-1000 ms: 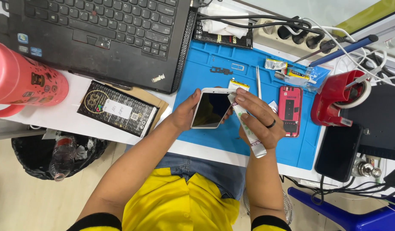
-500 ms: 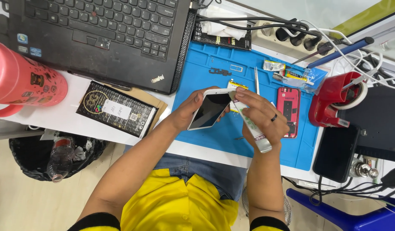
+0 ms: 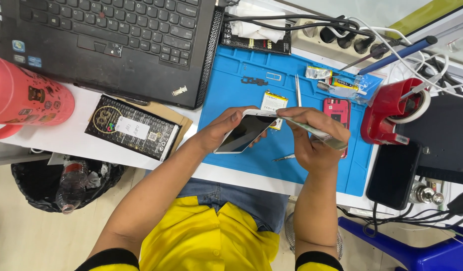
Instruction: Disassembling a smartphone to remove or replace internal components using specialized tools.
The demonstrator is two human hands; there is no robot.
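Note:
My left hand (image 3: 222, 131) holds a white smartphone (image 3: 244, 132) with a dark screen, tilted, above the blue work mat (image 3: 241, 90). My right hand (image 3: 314, 143) grips a slim glue tube (image 3: 317, 134), whose tip touches the phone's upper right edge. A small yellow battery (image 3: 273, 102) lies on the mat just beyond the phone. Metal tweezers (image 3: 284, 158) rest on the mat below my hands, and a red phone back (image 3: 337, 110) lies to the right.
A black laptop (image 3: 116, 40) fills the upper left, with a pink bottle (image 3: 26, 98) and a black patterned box (image 3: 133, 128) beside it. A red tape dispenser (image 3: 392, 110), a black phone (image 3: 394, 173), cables and a power strip (image 3: 332, 37) crowd the right. A bin (image 3: 56, 185) stands below left.
The phone has been tilted and lifted closer to me. My right hand has turned the tube from pointing down to lying across, its tip now at the phone's top edge.

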